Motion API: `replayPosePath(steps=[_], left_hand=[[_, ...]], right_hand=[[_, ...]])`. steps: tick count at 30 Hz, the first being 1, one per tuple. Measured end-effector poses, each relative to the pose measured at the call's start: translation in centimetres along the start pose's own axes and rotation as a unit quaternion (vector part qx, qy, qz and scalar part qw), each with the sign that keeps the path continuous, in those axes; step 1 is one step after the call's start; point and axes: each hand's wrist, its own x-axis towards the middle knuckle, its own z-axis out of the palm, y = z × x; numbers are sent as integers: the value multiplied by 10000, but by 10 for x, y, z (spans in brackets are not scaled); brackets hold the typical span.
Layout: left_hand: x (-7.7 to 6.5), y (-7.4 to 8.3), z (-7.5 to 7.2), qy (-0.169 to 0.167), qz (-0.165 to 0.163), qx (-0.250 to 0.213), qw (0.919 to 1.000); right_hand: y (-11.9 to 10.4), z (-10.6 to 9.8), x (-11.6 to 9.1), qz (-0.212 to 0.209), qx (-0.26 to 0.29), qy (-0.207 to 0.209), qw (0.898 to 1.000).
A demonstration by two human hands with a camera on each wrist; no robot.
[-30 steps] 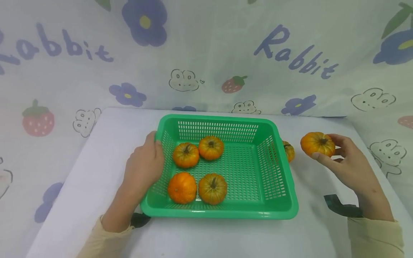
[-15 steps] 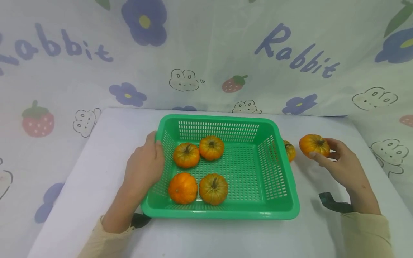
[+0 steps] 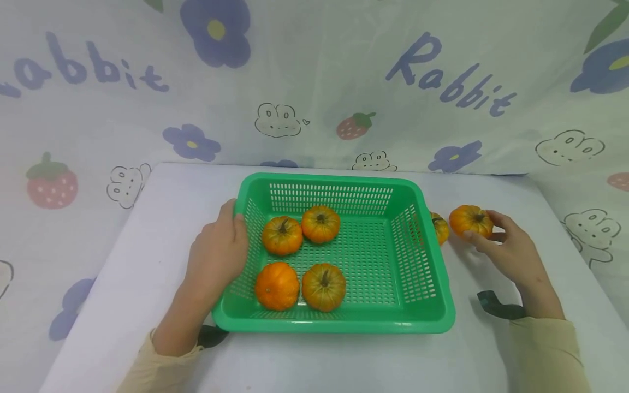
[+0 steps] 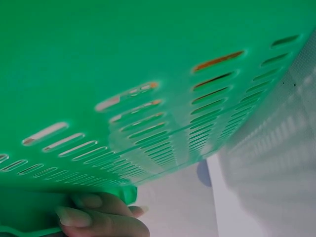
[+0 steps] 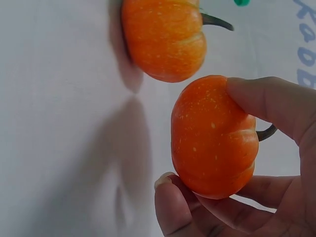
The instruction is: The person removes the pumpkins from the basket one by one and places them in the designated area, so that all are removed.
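Observation:
A green plastic basket (image 3: 334, 326) with slotted walls stands on the white table. My left hand (image 3: 218, 254) grips its left rim; in the left wrist view curled fingertips (image 4: 74, 216) show under the rim. Inside, toward the left, sit several small pumpkins, among them a bright orange one (image 3: 277, 286) and a greenish one (image 3: 324, 287). Right of the basket, my right hand (image 3: 511, 248) holds an orange pumpkin (image 5: 212, 138) between thumb and fingers, its stem toward the palm. Close by, another pumpkin (image 5: 165, 37) lies on the table, partly hidden by the basket's wall in the head view.
The white tabletop (image 3: 373, 363) extends in front of the basket and to both sides. A patterned cloth (image 3: 314, 71) hangs behind it and at the sides. Dark straps (image 3: 501, 307) sit at both wrists.
My right hand has moved left and slightly lower with its pumpkin, closer to the pumpkin beside the basket. The left hand and basket have stayed in place.

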Motion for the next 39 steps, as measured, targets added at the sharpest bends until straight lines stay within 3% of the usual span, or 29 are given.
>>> replayPosePath(steps=[39], left_hand=[[0,-1,0,-49,20,-92,9999]], right_hand=[[6,8,6,-121,-297,-143,9994]])
